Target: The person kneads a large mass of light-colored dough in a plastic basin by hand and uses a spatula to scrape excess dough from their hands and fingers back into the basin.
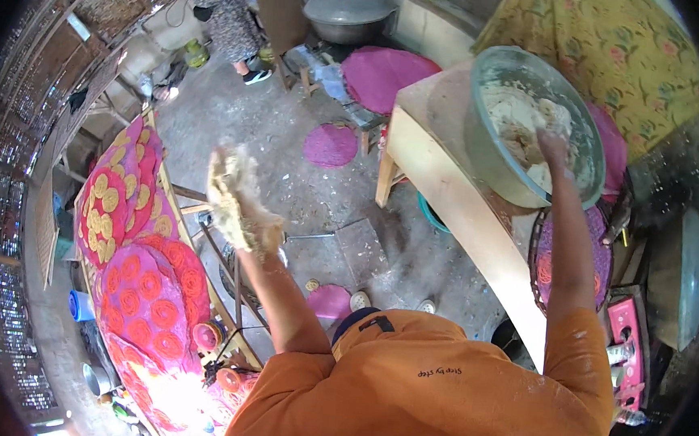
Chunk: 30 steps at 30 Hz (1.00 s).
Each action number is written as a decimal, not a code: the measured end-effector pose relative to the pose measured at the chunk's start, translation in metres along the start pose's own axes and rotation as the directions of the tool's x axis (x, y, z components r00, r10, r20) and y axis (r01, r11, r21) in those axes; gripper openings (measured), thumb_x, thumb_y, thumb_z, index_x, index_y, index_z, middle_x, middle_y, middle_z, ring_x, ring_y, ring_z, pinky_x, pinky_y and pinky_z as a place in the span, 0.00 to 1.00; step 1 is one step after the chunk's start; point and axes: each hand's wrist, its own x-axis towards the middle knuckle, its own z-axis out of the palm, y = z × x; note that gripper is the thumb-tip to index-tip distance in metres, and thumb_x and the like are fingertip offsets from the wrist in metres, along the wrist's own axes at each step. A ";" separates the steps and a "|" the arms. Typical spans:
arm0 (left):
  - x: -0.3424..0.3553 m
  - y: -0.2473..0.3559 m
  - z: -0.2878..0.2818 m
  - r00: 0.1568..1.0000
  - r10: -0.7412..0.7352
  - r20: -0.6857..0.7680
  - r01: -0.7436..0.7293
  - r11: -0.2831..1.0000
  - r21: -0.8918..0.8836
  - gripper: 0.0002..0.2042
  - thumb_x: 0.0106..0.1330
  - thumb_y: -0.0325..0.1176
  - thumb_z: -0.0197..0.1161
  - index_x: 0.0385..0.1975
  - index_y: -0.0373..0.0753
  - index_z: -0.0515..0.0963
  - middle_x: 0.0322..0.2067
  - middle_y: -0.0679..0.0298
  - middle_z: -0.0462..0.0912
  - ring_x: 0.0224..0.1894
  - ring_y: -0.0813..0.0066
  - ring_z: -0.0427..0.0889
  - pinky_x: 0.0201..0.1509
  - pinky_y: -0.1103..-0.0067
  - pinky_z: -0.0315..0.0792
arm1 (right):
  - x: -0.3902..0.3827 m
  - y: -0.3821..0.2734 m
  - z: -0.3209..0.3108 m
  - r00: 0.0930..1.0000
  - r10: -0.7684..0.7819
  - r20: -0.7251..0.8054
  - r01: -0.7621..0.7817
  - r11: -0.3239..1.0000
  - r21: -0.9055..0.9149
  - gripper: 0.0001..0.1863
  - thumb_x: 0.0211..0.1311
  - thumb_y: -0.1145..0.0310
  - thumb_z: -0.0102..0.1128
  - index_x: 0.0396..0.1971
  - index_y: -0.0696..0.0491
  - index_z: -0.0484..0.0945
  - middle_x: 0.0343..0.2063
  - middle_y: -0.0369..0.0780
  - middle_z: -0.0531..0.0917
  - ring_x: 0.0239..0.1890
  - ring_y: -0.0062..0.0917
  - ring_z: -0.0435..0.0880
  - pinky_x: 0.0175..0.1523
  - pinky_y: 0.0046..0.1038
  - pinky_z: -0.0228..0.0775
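Observation:
My left hand point(240, 198) is raised over the floor, away from the basin. Pale, sticky dough coats it from fingertips to wrist; its fingers appear stretched out, though blurred. On the right, my right hand point(554, 127) reaches into a large grey-green basin point(494, 171) and touches the floury dough point(514, 120) inside. White flour and dough cover its fingers, so I cannot tell how they are bent. The basin stands on a pale wooden table point(442, 164), with dough smeared on its inner wall.
To my left, a long rack holds pink mats point(142, 284) with red and yellow coiled pieces. A big lidded pot point(349, 14) stands at the back, near another person point(222, 15). A round purple mat point(330, 144) lies on the floor. A flowered yellow cloth point(604, 57) hangs behind the basin.

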 end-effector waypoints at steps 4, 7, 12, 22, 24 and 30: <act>0.044 -0.017 -0.036 0.998 0.064 0.014 -0.065 0.978 0.200 0.30 0.68 0.50 0.53 0.61 0.32 0.65 0.57 0.51 0.71 0.55 0.61 0.72 0.59 0.66 0.64 | -0.012 0.061 0.047 0.908 0.416 0.052 -0.266 0.474 0.839 0.22 0.64 0.55 0.55 0.53 0.49 0.76 0.51 0.49 0.79 0.52 0.39 0.78 0.60 0.36 0.67; 0.024 0.020 -0.045 0.974 0.215 0.072 -0.223 0.847 0.482 0.32 0.67 0.52 0.51 0.64 0.33 0.62 0.59 0.49 0.70 0.60 0.55 0.71 0.61 0.63 0.69 | -0.037 0.030 -0.083 0.985 0.140 -0.100 0.084 0.118 0.990 0.18 0.63 0.62 0.58 0.50 0.54 0.75 0.44 0.40 0.81 0.46 0.26 0.79 0.51 0.30 0.71; -0.029 -0.009 0.003 0.772 0.413 0.483 -0.586 0.757 0.290 0.34 0.68 0.53 0.49 0.67 0.34 0.57 0.65 0.50 0.62 0.65 0.50 0.65 0.65 0.57 0.63 | -0.185 0.107 -0.220 0.968 0.193 -0.160 0.240 -0.525 0.817 0.17 0.63 0.64 0.61 0.49 0.56 0.74 0.41 0.38 0.81 0.39 0.22 0.80 0.39 0.23 0.72; -0.216 -0.071 0.161 0.414 -0.669 0.617 0.632 0.699 0.335 0.25 0.68 0.42 0.56 0.62 0.38 0.64 0.59 0.57 0.70 0.53 0.68 0.74 0.56 0.70 0.72 | -0.457 0.176 -0.128 0.720 0.381 0.580 0.044 -0.859 0.510 0.18 0.61 0.51 0.61 0.39 0.51 0.76 0.32 0.38 0.80 0.33 0.29 0.80 0.36 0.35 0.76; -0.254 -0.095 0.172 0.149 -0.787 0.599 0.614 0.548 0.567 0.25 0.69 0.44 0.55 0.62 0.39 0.64 0.59 0.57 0.70 0.52 0.71 0.75 0.55 0.71 0.73 | -0.500 0.178 -0.076 0.693 0.306 0.653 0.119 -0.941 0.316 0.19 0.61 0.51 0.61 0.38 0.52 0.77 0.31 0.38 0.80 0.32 0.30 0.80 0.34 0.36 0.77; -0.323 -0.164 0.175 -0.498 -0.348 0.795 0.215 0.838 0.501 0.28 0.70 0.54 0.49 0.65 0.47 0.62 0.60 0.59 0.71 0.54 0.63 0.75 0.58 0.61 0.70 | -0.551 0.147 -0.045 0.625 0.084 0.776 0.165 -0.986 -0.026 0.24 0.63 0.48 0.57 0.41 0.56 0.78 0.28 0.42 0.82 0.28 0.33 0.83 0.30 0.36 0.79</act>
